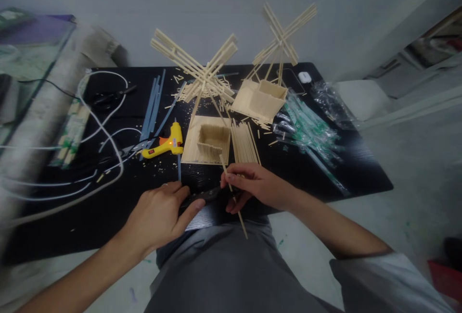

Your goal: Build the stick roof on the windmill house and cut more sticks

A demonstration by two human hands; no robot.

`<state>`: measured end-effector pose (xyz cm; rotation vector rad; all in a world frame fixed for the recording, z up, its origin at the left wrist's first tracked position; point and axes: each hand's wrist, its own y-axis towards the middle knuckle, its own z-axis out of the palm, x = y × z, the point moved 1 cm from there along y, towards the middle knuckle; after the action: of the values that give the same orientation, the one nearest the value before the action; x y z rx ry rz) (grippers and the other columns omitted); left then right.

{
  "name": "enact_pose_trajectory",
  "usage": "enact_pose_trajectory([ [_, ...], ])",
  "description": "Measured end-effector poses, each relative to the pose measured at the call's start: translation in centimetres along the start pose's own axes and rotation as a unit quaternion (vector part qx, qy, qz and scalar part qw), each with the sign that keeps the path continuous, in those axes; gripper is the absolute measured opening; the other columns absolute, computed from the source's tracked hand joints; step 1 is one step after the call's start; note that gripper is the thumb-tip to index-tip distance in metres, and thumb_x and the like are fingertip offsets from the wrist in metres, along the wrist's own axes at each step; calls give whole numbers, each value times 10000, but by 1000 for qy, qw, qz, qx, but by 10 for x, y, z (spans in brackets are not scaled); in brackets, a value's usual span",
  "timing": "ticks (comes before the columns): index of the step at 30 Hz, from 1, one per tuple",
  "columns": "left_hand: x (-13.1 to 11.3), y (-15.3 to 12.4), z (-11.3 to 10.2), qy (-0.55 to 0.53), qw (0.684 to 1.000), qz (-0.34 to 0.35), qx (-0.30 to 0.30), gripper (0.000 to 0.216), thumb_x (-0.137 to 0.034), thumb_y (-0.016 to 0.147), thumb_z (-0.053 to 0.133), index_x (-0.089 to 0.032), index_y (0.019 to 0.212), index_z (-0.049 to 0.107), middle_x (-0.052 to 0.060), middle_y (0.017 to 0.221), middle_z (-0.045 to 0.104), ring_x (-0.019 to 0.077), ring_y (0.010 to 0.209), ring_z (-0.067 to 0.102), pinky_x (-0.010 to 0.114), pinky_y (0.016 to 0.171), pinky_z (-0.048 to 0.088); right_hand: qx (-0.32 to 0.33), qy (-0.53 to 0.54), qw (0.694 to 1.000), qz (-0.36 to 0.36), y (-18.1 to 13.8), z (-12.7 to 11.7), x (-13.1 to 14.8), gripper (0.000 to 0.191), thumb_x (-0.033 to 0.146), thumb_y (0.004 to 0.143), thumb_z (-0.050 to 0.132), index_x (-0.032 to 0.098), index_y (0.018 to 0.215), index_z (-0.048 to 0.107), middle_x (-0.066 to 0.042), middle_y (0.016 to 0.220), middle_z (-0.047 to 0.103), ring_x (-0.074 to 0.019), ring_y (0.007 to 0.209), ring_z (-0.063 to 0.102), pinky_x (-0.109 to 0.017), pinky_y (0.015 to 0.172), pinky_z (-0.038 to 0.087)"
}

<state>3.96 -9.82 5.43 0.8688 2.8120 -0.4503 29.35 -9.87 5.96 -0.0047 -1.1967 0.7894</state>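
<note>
My right hand (pixel 252 185) pinches a thin wooden stick (pixel 236 202) that slants from the box model down toward my lap. My left hand (pixel 160 214) is closed round a dark tool (pixel 204 195), probably cutters, whose tip meets the stick near my right fingers. Just beyond my hands sits a small open wooden box on a square stick base (pixel 207 142). A bundle of loose sticks (pixel 244 143) lies right of it.
A yellow glue gun (pixel 164 145) lies left of the box, with white cables (pixel 108 135) looping further left. Two stick windmill models (pixel 202 70) (pixel 279 39) stand at the back of the black table (pixel 325 169). Plastic wrappers (pixel 310 130) lie on the right, blue strips (pixel 153 104) at centre-left.
</note>
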Motion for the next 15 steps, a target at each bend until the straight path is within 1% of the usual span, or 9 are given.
enact_pose_trajectory([
  [6, 0, 2, 6, -9, 1000, -24, 4, 670, -633, 1037, 244, -187, 771, 667, 82, 732, 620, 245, 653, 622, 320, 591, 295, -10, 13, 1000, 10, 4, -3, -3, 378, 535, 902, 763, 169, 916, 669, 23, 872, 654, -119, 631, 760, -237, 616, 672],
  [10, 1, 3, 8, -1, 999, -38, 6, 681, -651, 1022, 255, -185, 753, 673, 92, 726, 639, 260, 667, 638, 309, 586, 237, -11, 36, 999, 13, 7, -3, -7, 397, 547, 879, 786, 173, 923, 662, 31, 872, 650, -124, 641, 766, -236, 612, 668],
  [12, 3, 4, 8, 6, 999, -54, 4, 685, -672, 1009, 268, -185, 751, 675, 94, 721, 641, 269, 675, 644, 304, 586, 213, -20, 37, 999, 13, 7, -3, -8, 408, 556, 876, 788, 173, 929, 657, 33, 845, 650, -128, 643, 771, -232, 610, 664],
  [15, 9, 5, 7, 12, 996, -88, -4, 680, -711, 980, 307, -189, 722, 659, 92, 718, 644, 266, 665, 638, 303, 579, 196, -48, 26, 999, 0, 0, -7, -4, 408, 568, 898, 763, 179, 942, 649, 38, 743, 652, -142, 649, 776, -231, 617, 658],
])
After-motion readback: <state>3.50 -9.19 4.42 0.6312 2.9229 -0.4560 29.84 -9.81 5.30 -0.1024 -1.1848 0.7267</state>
